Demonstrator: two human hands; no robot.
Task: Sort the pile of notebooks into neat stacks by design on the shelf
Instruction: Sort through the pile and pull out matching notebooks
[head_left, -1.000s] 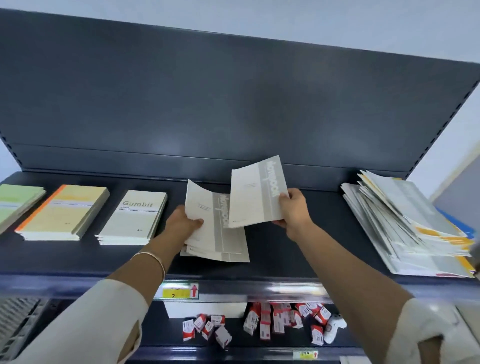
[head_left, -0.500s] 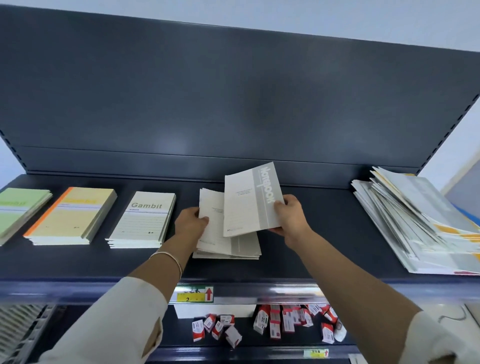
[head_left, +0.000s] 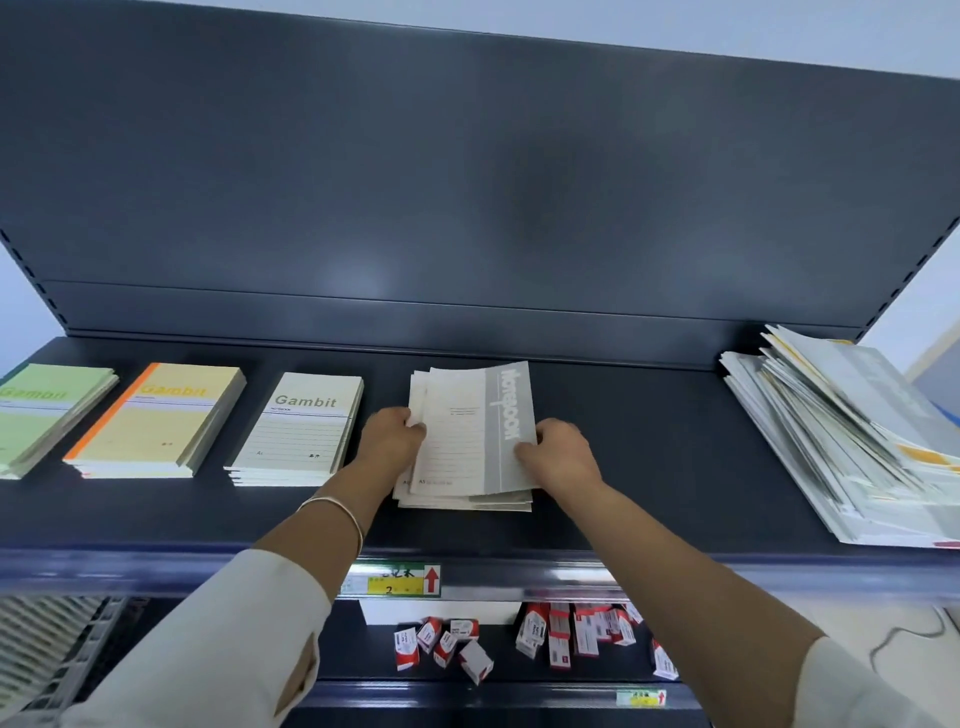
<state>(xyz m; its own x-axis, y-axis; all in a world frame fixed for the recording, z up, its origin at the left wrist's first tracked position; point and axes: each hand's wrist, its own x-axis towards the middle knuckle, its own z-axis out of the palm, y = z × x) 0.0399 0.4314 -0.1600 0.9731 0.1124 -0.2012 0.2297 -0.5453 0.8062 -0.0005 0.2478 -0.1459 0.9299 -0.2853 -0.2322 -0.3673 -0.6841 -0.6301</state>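
A small stack of white notebooks with a grey band (head_left: 467, 436) lies at the middle of the dark shelf (head_left: 649, 467). My left hand (head_left: 390, 441) grips the stack's left edge and my right hand (head_left: 558, 452) presses on its right edge, fingers on the top cover. To the left lie three neat stacks: green Gambit notebooks (head_left: 47, 410), yellow-orange Gambit notebooks (head_left: 161, 421) and cream Gambit notebooks (head_left: 301, 428). At the far right sits the messy unsorted pile of notebooks (head_left: 841, 431).
The shelf's dark back panel (head_left: 467, 182) rises behind everything. A price label strip (head_left: 395, 581) runs along the front edge. On the lower shelf lie several small red-and-white boxes (head_left: 561, 631). A grey crate (head_left: 47, 639) shows at the lower left.
The grey-banded notebook that my right hand held up has come down flat onto the middle stack. Both hands now rest at the stack's sides.
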